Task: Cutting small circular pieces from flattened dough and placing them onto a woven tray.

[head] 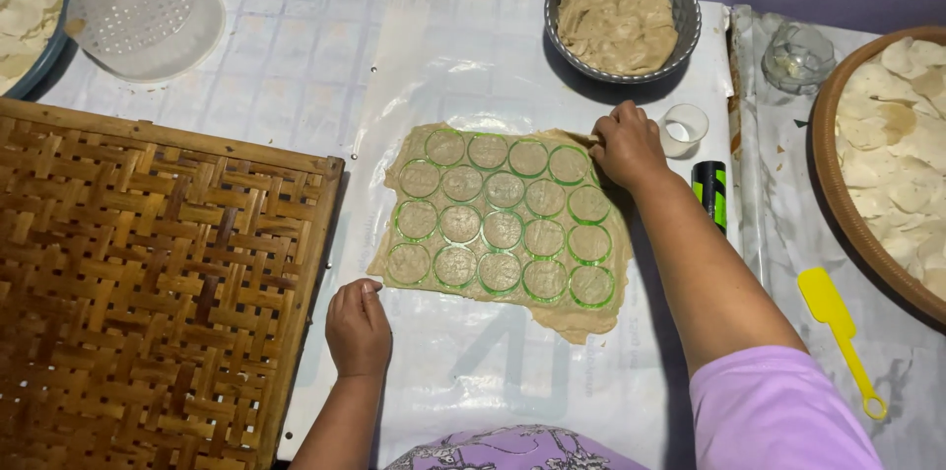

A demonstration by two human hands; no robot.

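While the dough is lying flat at the middle of the table, both hands are working at its edges.

Dough sheet: the rolled dough sheet is lying on a clear plastic sheet that is covering the table; a green round-hole mould is pressing into it, its rings filled with dough.
Right hand: the right hand is curling over the far right corner of the dough sheet, fingers bent and pinching at the dough edge beside the mould.
Left hand: the left hand is resting loosely clenched on the plastic sheet just beside the near left corner of the dough, grasping nothing visible.
Left side: a woven bamboo tray is lying along the table's left edge, touching the plastic sheet.
Far edge: a grey bowl of dough is standing beyond the mould; a white perforated lid is sitting near the far left corner.
Right side: a small white cup and a black-and-green cylinder are standing just beside the right forearm; a yellow spatula is lying near a brown round tray of dough discs at the right edge.
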